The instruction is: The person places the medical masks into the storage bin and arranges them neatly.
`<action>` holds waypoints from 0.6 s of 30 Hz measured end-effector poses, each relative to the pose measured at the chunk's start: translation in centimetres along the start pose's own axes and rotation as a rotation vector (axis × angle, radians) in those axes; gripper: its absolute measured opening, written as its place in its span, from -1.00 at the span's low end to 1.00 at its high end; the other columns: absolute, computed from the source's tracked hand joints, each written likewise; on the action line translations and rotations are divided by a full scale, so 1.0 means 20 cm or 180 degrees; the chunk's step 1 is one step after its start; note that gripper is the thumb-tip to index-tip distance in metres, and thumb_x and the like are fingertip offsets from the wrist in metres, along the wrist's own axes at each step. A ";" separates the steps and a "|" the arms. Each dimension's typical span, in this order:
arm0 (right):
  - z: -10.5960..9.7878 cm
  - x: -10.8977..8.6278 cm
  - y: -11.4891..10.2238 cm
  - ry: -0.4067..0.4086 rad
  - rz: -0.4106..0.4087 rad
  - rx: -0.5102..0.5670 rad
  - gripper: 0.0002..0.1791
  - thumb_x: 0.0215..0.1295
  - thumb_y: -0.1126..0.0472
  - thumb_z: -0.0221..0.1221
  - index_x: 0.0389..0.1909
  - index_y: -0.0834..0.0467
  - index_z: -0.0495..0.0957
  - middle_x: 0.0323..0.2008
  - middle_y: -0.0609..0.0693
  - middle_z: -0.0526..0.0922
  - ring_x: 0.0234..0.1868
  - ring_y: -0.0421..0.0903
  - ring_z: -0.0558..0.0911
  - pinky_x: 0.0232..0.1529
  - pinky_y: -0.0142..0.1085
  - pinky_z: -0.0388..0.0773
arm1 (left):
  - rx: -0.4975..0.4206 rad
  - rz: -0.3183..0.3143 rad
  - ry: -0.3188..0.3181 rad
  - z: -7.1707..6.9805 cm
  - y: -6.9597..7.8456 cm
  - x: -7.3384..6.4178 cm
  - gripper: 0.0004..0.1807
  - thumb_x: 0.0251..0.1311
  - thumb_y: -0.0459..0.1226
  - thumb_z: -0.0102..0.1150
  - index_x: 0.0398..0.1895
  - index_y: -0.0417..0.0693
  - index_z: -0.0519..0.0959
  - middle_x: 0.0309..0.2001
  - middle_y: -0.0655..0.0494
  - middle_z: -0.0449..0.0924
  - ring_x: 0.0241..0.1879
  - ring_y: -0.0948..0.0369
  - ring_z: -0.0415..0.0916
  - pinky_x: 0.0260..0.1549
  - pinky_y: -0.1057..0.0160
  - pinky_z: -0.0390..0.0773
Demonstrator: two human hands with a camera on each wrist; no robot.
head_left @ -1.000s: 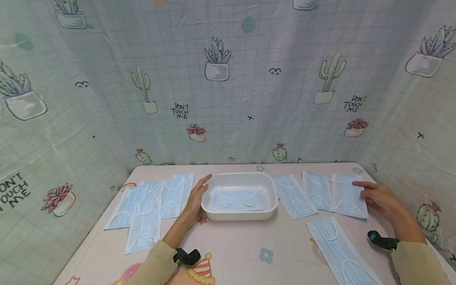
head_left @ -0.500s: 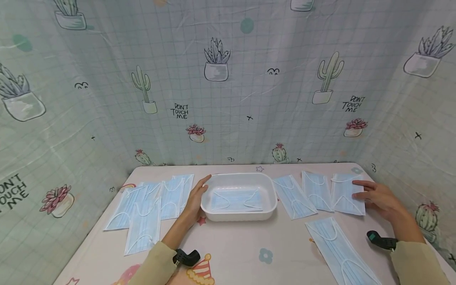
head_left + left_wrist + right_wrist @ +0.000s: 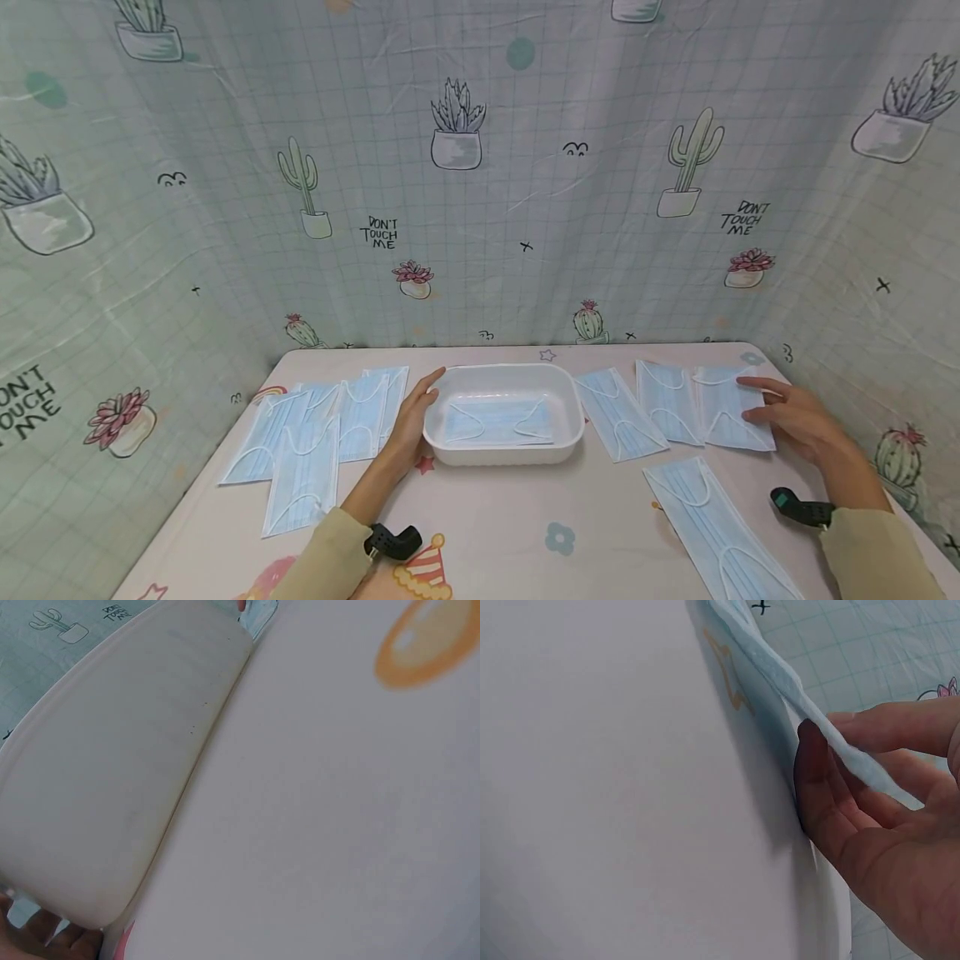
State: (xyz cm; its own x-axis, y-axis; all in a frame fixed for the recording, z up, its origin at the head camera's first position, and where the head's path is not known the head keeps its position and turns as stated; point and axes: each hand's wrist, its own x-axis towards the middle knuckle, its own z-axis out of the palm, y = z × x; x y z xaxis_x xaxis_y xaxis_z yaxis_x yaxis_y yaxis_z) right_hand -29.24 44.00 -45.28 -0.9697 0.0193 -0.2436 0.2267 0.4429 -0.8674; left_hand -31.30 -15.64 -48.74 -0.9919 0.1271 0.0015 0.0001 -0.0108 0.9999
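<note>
My left hand [image 3: 411, 421] holds the left end of a white plastic box [image 3: 504, 455], its thumb by the rim. Curled fingers [image 3: 71, 941] show against the box's end in the left wrist view. One blue face mask [image 3: 498, 421] lies flat inside the box. On the right, my right hand [image 3: 806, 425] pinches the edge of another face mask [image 3: 731, 408]. Seen from the right wrist, that mask [image 3: 780, 671] stands edge-on between thumb and fingers, lifted off the table along this side.
Two face masks [image 3: 621, 414] lie between the box and my right hand, and one [image 3: 716, 525] lies nearer the front. Several overlapping masks [image 3: 303, 458] are spread at the left. A patterned curtain [image 3: 480, 208] rises behind the pale table [image 3: 510, 533].
My right hand has gone from pointing onto the right-hand mask to pinching its edge, and the mask has shifted slightly. The left hand and the box stay put.
</note>
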 end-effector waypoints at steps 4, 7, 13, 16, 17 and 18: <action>0.02 0.00 0.00 0.0002 -0.0055 0.0023 -0.22 0.39 0.36 0.15 0.56 0.37 0.08 0.60 0.45 -0.44 0.59 0.52 -0.27 0.51 0.39 -0.15 | -0.0005 -0.0001 0.0020 0.00 0.00 0.00 -0.48 0.63 -0.13 -0.29 0.58 0.28 0.27 0.62 0.08 0.15 0.63 -0.02 0.04 0.60 -0.20 -0.06; 0.02 0.01 0.00 0.0016 -0.0076 0.0001 -0.27 0.42 0.34 0.12 0.54 0.41 0.11 0.61 0.45 -0.40 0.59 0.51 -0.21 0.53 0.38 -0.14 | -0.0016 -0.0005 0.0035 0.00 0.01 -0.01 -0.49 0.62 -0.13 -0.28 0.57 0.29 0.28 0.61 0.08 0.16 0.62 -0.02 0.05 0.60 -0.19 -0.04; 0.02 0.01 0.01 0.0023 -0.0084 0.0014 -0.23 0.42 0.24 0.21 0.54 0.38 0.14 0.61 0.46 -0.39 0.59 0.50 -0.20 0.53 0.37 -0.15 | -0.0002 -0.0010 0.0040 0.00 0.01 -0.01 -0.49 0.62 -0.13 -0.28 0.56 0.30 0.29 0.61 0.08 0.16 0.62 -0.02 0.04 0.60 -0.20 -0.05; 0.02 0.00 0.01 -0.0005 -0.0098 0.0017 -0.21 0.42 0.22 0.23 0.56 0.35 0.14 0.62 0.44 -0.40 0.58 0.48 -0.18 0.54 0.34 -0.12 | -0.0009 -0.0010 0.0037 0.01 0.01 -0.01 -0.48 0.62 -0.14 -0.28 0.57 0.27 0.28 0.61 0.07 0.17 0.62 -0.03 0.06 0.60 -0.20 -0.03; 0.02 0.01 0.01 -0.0012 -0.0089 0.0021 -0.20 0.41 0.22 0.24 0.57 0.33 0.13 0.62 0.43 -0.41 0.59 0.47 -0.18 0.54 0.34 -0.11 | -0.0013 -0.0009 0.0037 0.01 0.01 -0.01 -0.48 0.62 -0.14 -0.28 0.58 0.26 0.27 0.61 0.06 0.17 0.62 -0.03 0.06 0.60 -0.20 -0.02; 0.01 0.01 0.01 -0.0018 -0.0081 0.0018 -0.20 0.42 0.22 0.23 0.57 0.31 0.12 0.62 0.43 -0.42 0.59 0.47 -0.18 0.53 0.34 -0.10 | -0.0013 -0.0009 0.0033 0.01 0.01 -0.01 -0.47 0.62 -0.14 -0.28 0.58 0.24 0.26 0.61 0.06 0.17 0.61 -0.03 0.07 0.60 -0.20 -0.01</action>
State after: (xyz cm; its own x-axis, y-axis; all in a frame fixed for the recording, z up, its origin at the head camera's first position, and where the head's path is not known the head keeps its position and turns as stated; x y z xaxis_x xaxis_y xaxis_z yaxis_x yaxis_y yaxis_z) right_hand -29.29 43.86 -45.70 -0.9747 0.0029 -0.2237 0.2024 0.4381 -0.8759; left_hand -31.14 -15.53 -48.53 -0.9931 0.1170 -0.0013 -0.0031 -0.0145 0.9999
